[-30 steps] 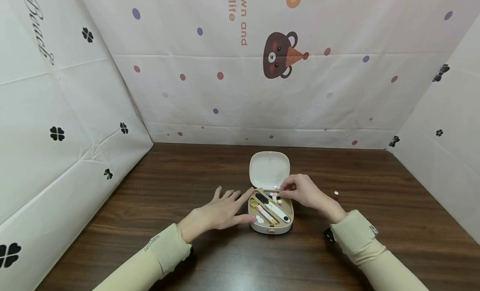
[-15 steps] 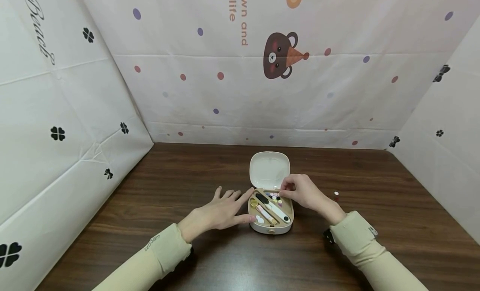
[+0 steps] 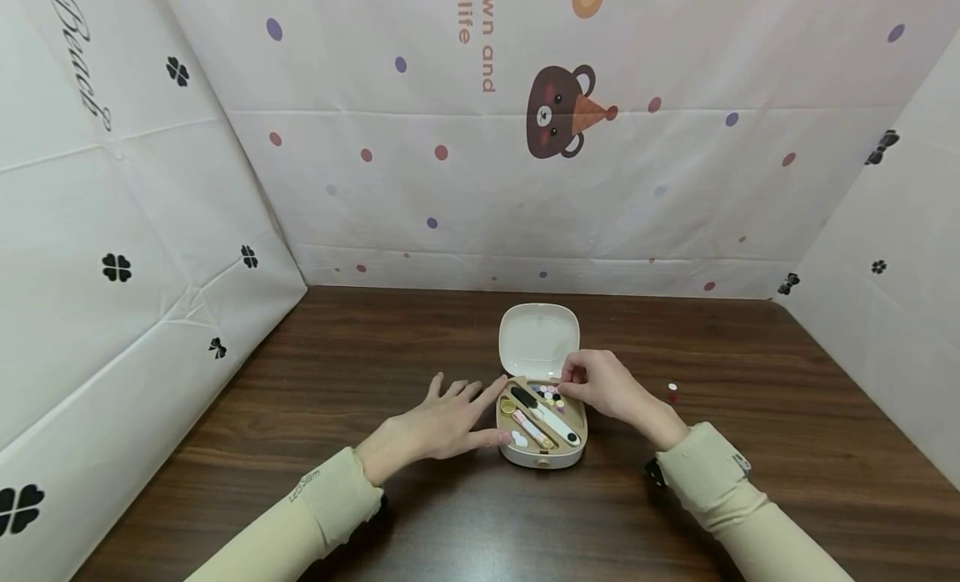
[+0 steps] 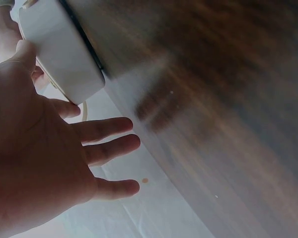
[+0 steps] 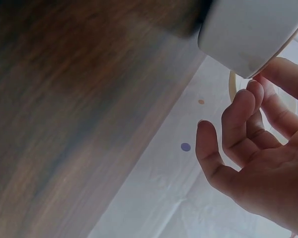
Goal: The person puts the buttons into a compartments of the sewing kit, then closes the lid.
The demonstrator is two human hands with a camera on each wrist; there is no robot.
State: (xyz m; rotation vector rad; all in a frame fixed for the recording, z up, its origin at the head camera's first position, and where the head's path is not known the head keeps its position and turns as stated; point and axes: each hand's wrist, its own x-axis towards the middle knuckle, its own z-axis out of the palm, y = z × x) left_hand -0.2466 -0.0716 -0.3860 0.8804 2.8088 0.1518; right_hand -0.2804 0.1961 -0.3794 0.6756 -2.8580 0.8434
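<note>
A small white case (image 3: 542,459) stands with its lid (image 3: 538,340) raised on the dark wooden table. Its beige insert holds a white-and-black slim tool (image 3: 546,417), a pink-and-gold stick (image 3: 532,429), a gold ring-shaped piece (image 3: 508,406), white pieces (image 3: 519,438) and several small coloured discs (image 3: 550,395). My left hand (image 3: 431,423) spreads its fingers, with thumb and index finger against the case's left side. My right hand (image 3: 603,386) reaches over the back right compartment, thumb and index fingertips close together by the discs. Whether anything is between them is hidden.
A small white disc (image 3: 672,387) lies on the table to the right of the case, with a dark red piece (image 3: 672,397) just in front. Printed white cloth walls (image 3: 420,190) enclose the table (image 3: 360,348) at the back and sides.
The right hand and sleeve have shifted very slightly while the fingertips stay at the same compartment. My left hand and the case have not visibly moved.
</note>
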